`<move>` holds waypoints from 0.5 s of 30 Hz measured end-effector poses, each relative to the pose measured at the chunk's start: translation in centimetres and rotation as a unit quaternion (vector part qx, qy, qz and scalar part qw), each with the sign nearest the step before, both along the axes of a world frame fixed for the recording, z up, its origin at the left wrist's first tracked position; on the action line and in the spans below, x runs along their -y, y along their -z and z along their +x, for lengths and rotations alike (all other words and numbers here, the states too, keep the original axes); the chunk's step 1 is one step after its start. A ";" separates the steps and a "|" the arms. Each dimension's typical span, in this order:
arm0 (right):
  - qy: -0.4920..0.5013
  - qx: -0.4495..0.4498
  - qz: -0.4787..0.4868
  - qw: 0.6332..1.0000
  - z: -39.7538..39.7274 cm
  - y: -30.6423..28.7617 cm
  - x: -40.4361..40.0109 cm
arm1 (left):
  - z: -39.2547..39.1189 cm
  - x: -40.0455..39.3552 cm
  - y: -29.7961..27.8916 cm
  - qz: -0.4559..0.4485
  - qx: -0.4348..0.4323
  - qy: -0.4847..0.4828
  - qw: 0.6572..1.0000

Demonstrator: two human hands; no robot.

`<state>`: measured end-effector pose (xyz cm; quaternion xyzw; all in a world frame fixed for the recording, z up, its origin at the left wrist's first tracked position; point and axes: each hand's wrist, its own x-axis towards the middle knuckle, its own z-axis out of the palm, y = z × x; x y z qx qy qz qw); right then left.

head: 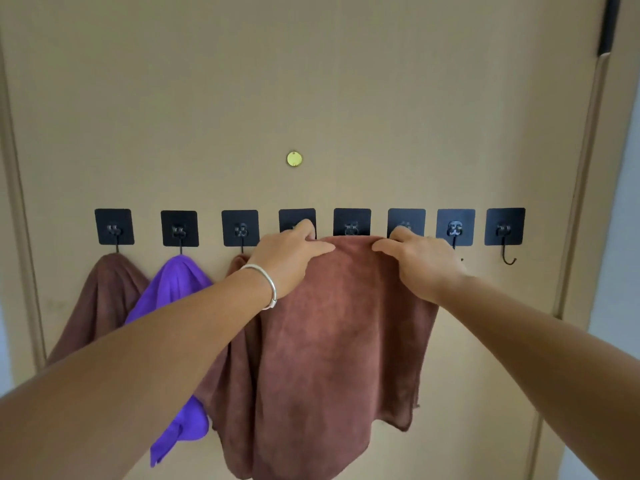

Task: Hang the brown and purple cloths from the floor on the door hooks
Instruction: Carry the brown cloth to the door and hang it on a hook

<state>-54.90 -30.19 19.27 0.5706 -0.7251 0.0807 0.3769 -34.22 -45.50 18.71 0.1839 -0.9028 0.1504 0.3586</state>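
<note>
A row of several black square stick-on hooks runs across the beige door. I hold a brown cloth spread by its top edge just under the middle hooks. My left hand grips its upper left corner and my right hand grips its upper right corner. Further left, a brown cloth hangs on the first hook, a purple cloth on the second, and another brown cloth on the third. The two hooks at the far right are bare.
A small round brass disc sits on the door above the hooks. The door frame runs down the left side. A black door closer part shows at the top right, with a pale wall beyond the door's right edge.
</note>
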 end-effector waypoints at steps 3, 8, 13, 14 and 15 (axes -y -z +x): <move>0.031 0.006 -0.001 0.999 0.6 0.7 1.7 | -1.4 -0.5 -0.1 0.033 0.032 -0.060 0.997; 0.034 0.039 -0.015 0.999 1.6 3.4 4.0 | -3.9 -1.7 1.8 -0.008 0.072 -0.126 0.989; 0.000 0.071 -0.004 0.997 0.8 6.8 3.9 | -5.0 -2.6 4.3 0.005 0.083 -0.125 0.989; -0.009 0.079 0.003 0.997 0.8 7.6 3.8 | -5.3 -2.9 4.9 -0.007 0.085 -0.125 0.988; -0.018 0.088 0.012 0.996 0.8 8.4 3.8 | -5.6 -3.1 5.5 -0.028 0.093 -0.128 0.987</move>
